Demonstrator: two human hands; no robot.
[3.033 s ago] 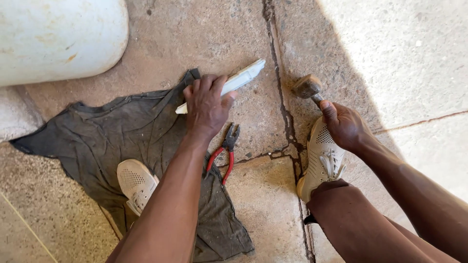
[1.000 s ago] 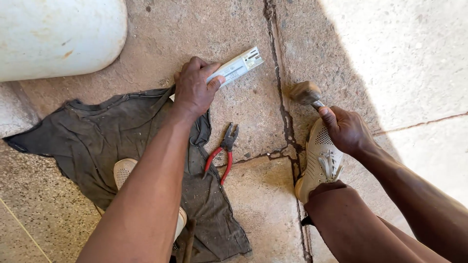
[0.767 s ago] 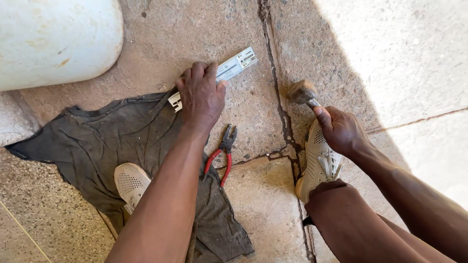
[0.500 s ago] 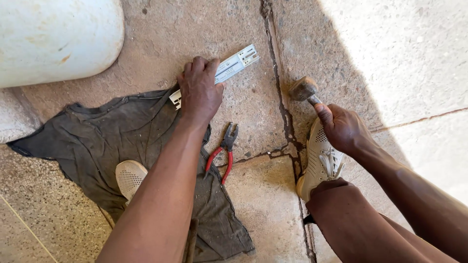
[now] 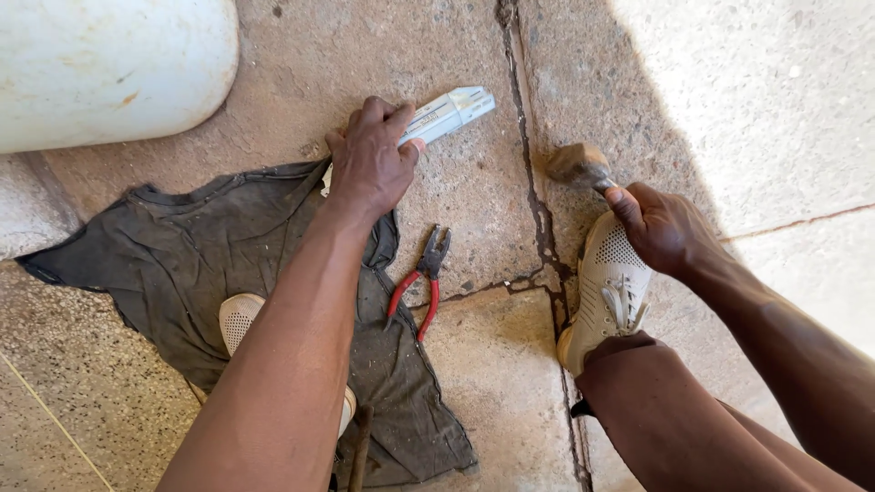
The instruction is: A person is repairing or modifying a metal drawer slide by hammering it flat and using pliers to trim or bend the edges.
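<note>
White tank (image 5: pixel 100 64) cut off — hammer (image 5: pixel 580 166) handle hidden.

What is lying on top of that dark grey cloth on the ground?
On the cloth: a white shoe and the red pliers handles at its edge. The left forearm hides the rest.

The flat metal strip (image 5: pixel 444 114) is pale silver-white, the hammer head (image 5: pixel 578 165) dull grey-brown. The crumpled cloth (image 5: pixel 182 264) is dark grey (speckled with dust), the pliers' handles (image 5: pixel 416 303) red, the mesh shoes (image 5: pixel 609 292) off-white, and the stone floor (image 5: pixel 474 383) speckled tan.
</note>
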